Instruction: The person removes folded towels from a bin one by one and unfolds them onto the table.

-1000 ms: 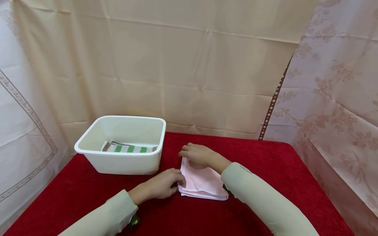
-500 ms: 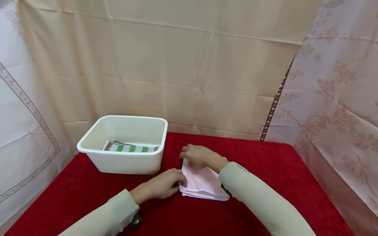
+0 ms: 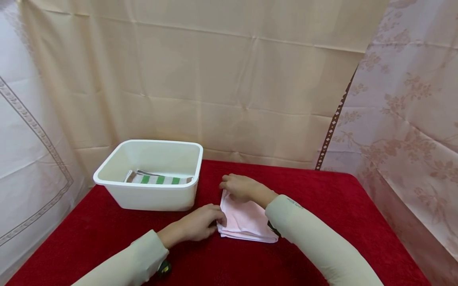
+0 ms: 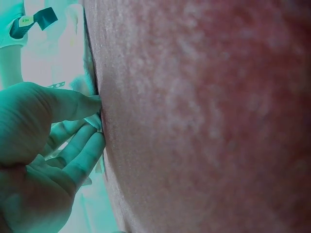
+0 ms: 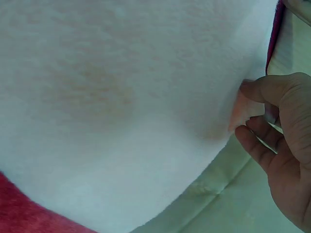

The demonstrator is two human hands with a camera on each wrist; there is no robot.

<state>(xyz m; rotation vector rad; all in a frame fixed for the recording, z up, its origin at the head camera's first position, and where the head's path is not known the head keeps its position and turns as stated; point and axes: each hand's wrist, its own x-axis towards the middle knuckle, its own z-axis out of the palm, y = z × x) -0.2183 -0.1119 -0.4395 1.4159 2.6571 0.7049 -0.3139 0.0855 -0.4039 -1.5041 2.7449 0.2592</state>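
Note:
A folded pink towel (image 3: pixel 247 220) with a pale hemmed edge lies on the red-covered table. My left hand (image 3: pixel 200 222) is at its near left corner; in the left wrist view the thumb and fingers (image 4: pixel 90 150) pinch the towel's edge close to the table. At the far left corner my right hand (image 3: pixel 241 187) reaches over the towel. The right wrist view shows that thumb and the fingers (image 5: pixel 252 143) pinching a corner, with a small pink fold between them. The right forearm hides part of the towel's right side.
Left of the towel stands a white plastic tub (image 3: pixel 150 198). Inside it lies a green, white and brown striped cloth (image 3: pixel 161 180). A beige curtain (image 3: pixel 229 87) hangs behind the table (image 3: pixel 307 178), with patterned curtains at both sides.
Both hands stay at the towel's left corners. Only a slight shift of the right hand's fingers to the right shows, and the head view has moved a little.

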